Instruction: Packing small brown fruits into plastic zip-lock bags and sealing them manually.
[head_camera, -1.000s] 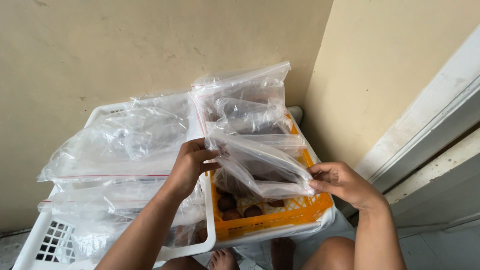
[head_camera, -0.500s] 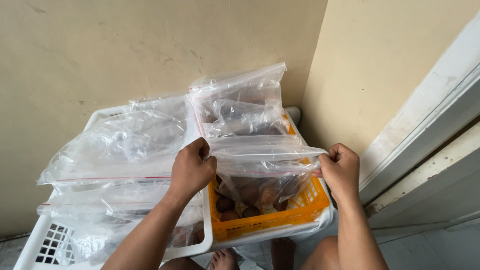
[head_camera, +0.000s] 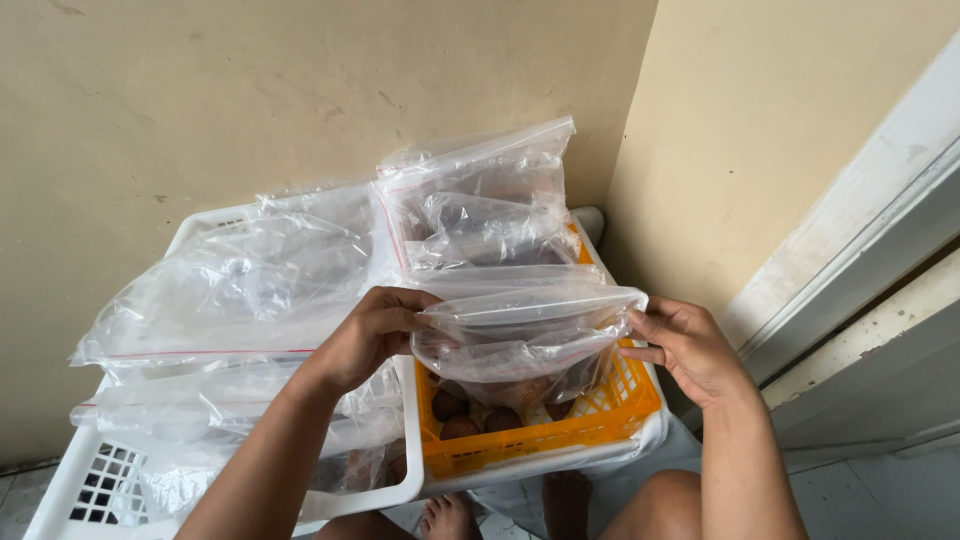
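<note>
While both hands work over the orange basket (head_camera: 600, 420), the left hand (head_camera: 375, 335) pinches one end of a clear zip bag (head_camera: 525, 335) and the right hand (head_camera: 690, 345) grips the other; brown round fruits (head_camera: 480, 415) lie below; more clear bags (head_camera: 240, 280) cover the white basket (head_camera: 85, 480).

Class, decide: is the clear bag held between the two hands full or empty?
Cannot tell. The clear bag is puffed; brown items show beneath it, in the orange basket or the bag.

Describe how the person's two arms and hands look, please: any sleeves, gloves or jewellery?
Both forearms are bare, with no sleeves in view. The left hand and the right hand wear no gloves, and no rings, watch or bracelets show.
</note>
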